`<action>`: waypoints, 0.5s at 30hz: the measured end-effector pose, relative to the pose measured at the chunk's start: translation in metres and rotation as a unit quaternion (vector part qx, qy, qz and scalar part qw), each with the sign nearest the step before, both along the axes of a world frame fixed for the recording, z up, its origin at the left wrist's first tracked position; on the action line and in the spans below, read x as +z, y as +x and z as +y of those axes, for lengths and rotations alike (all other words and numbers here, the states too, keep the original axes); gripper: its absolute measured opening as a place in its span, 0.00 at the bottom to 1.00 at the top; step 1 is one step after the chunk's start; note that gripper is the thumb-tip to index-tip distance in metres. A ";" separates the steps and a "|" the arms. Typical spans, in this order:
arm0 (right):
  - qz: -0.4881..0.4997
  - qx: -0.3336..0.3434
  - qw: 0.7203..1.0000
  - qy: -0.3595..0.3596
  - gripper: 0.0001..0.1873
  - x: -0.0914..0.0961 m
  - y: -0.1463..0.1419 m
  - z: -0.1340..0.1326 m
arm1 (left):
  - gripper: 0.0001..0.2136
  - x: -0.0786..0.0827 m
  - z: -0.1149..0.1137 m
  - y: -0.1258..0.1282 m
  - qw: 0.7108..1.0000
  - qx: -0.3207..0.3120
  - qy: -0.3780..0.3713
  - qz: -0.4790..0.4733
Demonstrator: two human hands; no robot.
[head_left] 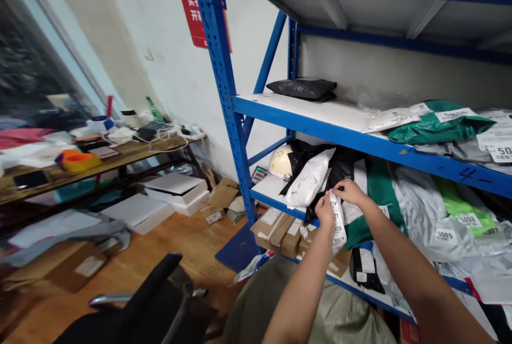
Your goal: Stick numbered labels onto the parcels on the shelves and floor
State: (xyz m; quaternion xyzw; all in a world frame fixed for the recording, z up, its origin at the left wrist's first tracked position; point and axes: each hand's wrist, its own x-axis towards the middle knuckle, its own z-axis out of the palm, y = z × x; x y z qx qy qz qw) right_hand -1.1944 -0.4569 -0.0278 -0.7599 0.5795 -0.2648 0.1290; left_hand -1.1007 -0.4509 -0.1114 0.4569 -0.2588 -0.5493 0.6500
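Note:
A strip of white number labels (338,224) hangs down in front of the blue rack's middle shelf, printed with figures such as 5029. My left hand (326,208) pinches its upper left edge. Close beside it, my right hand (349,192) has its fingertips together at the strip's top; whether a single label is between them is too small to make out. Just behind and left of the hands lies a white plastic parcel (310,180) on black bags. A dark green parcel (382,194) stands to the right of my right wrist.
The blue rack (228,82) holds grey parcels, a lime green parcel (464,205), cardboard boxes (276,226) below and a green parcel (440,120) above. A cream helmet (281,161) sits at the left. Left are a cluttered wooden table (132,154) and a black chair (136,301).

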 end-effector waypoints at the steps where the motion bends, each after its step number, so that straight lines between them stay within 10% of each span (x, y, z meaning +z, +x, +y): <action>1: 0.001 0.005 1.000 0.004 0.13 0.000 -0.003 0.000 | 0.22 0.001 0.001 0.002 1.000 0.003 -0.004 0.009; 8: -0.022 0.057 0.998 -0.017 0.15 -0.013 -0.016 0.014 | 0.16 -0.002 -0.003 0.022 0.999 0.011 0.020 0.040; 15: -0.041 -0.002 0.999 0.026 0.19 0.000 -0.007 0.024 | 0.21 -0.001 -0.009 0.013 0.986 -0.146 0.054 0.059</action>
